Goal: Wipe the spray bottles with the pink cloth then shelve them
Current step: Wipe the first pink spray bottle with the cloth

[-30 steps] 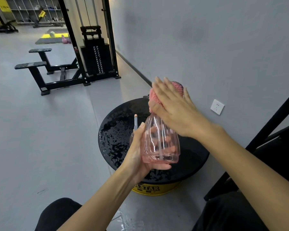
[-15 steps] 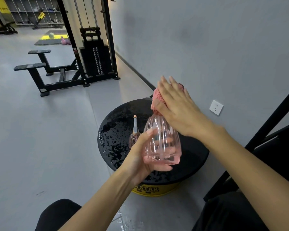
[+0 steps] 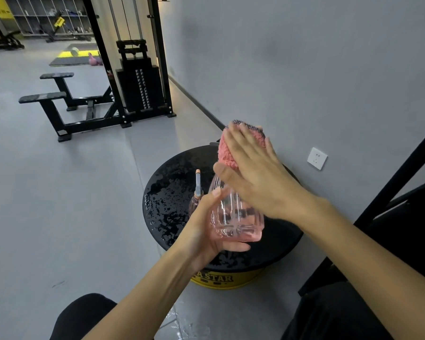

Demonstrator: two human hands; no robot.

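Observation:
A clear pink ribbed spray bottle (image 3: 236, 217) is held tilted above a wet black round stool (image 3: 167, 192). My left hand (image 3: 204, 229) grips its lower body from the left. My right hand (image 3: 253, 173) lies with straight fingers on the pink cloth (image 3: 227, 153), pressing it over the bottle's top, which is hidden. A second, smaller pink bottle (image 3: 197, 192) with a thin tube sticking up stands on the stool just behind my left hand.
The stool has a yellow base (image 3: 221, 280) and stands close to the grey wall with a white socket (image 3: 317, 158). A black frame (image 3: 390, 197) rises at the right. A weight machine (image 3: 138, 77) and benches (image 3: 59, 99) stand farther back. Water lies on the floor near my knees.
My right hand and the cloth have shifted slightly up over the bottle's top. My left hand has turned the bottle a little.

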